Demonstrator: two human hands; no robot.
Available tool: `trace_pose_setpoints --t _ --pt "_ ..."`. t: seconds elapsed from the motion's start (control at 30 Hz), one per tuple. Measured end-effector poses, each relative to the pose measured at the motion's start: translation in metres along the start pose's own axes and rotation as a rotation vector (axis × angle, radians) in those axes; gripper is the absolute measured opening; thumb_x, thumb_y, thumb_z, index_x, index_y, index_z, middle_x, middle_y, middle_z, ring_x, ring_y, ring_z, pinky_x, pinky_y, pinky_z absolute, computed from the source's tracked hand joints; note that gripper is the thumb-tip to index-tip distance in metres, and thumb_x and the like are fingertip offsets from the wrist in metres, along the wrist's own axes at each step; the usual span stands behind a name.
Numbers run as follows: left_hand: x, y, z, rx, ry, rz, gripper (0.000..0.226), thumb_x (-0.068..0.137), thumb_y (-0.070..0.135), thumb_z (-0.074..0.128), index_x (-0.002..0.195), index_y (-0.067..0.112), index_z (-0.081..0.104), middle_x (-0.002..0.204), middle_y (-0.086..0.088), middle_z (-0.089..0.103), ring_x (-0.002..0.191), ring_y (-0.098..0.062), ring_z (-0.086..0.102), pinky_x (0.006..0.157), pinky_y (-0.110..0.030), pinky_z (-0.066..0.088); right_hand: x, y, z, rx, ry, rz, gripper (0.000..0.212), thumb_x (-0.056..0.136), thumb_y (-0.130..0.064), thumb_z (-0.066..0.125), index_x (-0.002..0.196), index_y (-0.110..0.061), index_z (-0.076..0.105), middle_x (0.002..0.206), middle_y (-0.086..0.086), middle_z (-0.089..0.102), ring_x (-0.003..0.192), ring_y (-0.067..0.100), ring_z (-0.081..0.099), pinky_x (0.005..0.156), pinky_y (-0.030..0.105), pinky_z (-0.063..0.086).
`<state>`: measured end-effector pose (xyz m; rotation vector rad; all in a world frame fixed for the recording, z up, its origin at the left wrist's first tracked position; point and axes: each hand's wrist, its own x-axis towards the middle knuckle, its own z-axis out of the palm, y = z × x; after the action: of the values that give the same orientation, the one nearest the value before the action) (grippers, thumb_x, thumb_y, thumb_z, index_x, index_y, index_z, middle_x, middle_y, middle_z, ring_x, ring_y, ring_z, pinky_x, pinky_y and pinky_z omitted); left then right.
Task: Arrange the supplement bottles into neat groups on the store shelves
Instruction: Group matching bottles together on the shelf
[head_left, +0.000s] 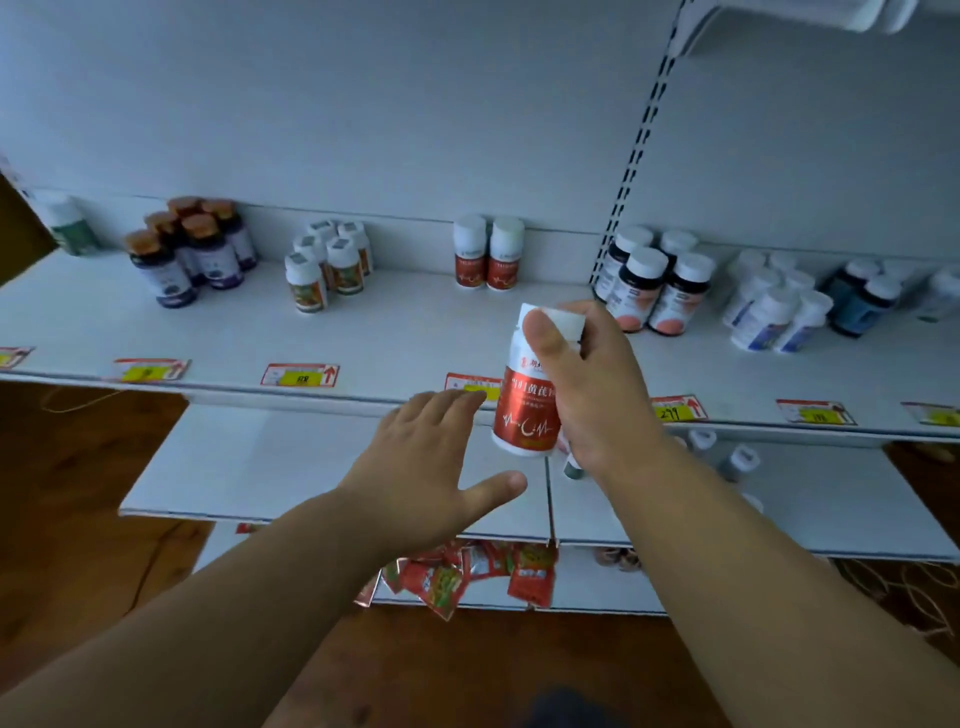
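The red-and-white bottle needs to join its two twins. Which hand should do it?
Right. The right hand already grips the red-labelled white plastic bottle, just below the matching pair. The left hand is open, holding nothing.

A red-labelled bottle (527, 400) with a white cap is held upright in the right hand (587, 384), thumb across its upper part, in front of the shelf (395, 332) edge. The left hand (431, 467) is spread open beside it, fingers reaching toward a price tag (470, 385). Two matching bottles (488, 253) are stood together at the shelf's back. Red sachets (467, 571) are seen on a lower shelf.
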<state>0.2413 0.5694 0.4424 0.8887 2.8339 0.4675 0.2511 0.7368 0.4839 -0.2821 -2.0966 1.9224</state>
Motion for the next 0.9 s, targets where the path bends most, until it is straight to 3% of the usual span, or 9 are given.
trace_pose_setpoints --t 0.13,0.3,0.53,0.67,0.9 --pt "0.045 -0.025 0.003 0.053 -0.013 0.005 0.098 0.076 0.086 0.022 0.153 0.028 0.011 0.160 0.006 0.018 0.146 -0.017 0.014 0.118 -0.039 0.014 0.045 0.012 -0.004 -0.145 -0.021 -0.038 0.029 0.079 -0.046 0.076 0.096 -0.030 0.059 0.091 -0.009 0.066 0.081 0.000 0.062 0.072 0.023 0.048" --pt "0.116 -0.055 0.013 0.099 0.000 -0.116 0.095 0.081 0.079 0.039 0.154 0.025 0.010 0.162 0.001 0.015 0.148 -0.023 0.014 0.120 -0.044 0.015 0.125 0.024 0.006 -0.446 -0.124 -0.065 0.038 0.080 -0.046 0.076 0.111 -0.033 0.058 0.113 -0.010 0.062 0.100 0.003 0.059 0.077 0.018 0.045" --pt "0.189 -0.097 0.020 0.175 -0.089 -0.215 0.096 0.086 0.076 0.038 0.155 0.022 -0.001 0.163 -0.008 -0.002 0.150 -0.029 -0.002 0.121 -0.048 0.006 0.206 0.034 0.037 -0.756 -0.210 -0.129 0.043 0.079 -0.040 0.080 0.110 -0.020 0.058 0.105 -0.004 0.064 0.096 0.016 0.061 0.081 0.036 0.052" --pt "0.223 -0.125 0.027 0.189 -0.083 -0.162 0.096 0.086 0.077 0.029 0.155 0.019 -0.007 0.162 -0.011 -0.010 0.148 -0.030 -0.013 0.120 -0.050 -0.001 0.238 0.046 0.057 -0.875 -0.219 -0.143 0.053 0.078 -0.040 0.080 0.120 -0.016 0.058 0.116 0.005 0.060 0.102 0.023 0.060 0.082 0.034 0.048" --pt "0.260 -0.155 0.042 0.246 -0.102 -0.052 0.097 0.084 0.080 0.012 0.155 0.017 -0.009 0.162 -0.011 -0.012 0.148 -0.029 -0.016 0.120 -0.051 -0.003 0.253 0.064 0.076 -0.915 -0.045 -0.108 0.049 0.082 -0.035 0.078 0.117 -0.011 0.054 0.116 0.008 0.057 0.102 0.027 0.057 0.080 0.033 0.043"
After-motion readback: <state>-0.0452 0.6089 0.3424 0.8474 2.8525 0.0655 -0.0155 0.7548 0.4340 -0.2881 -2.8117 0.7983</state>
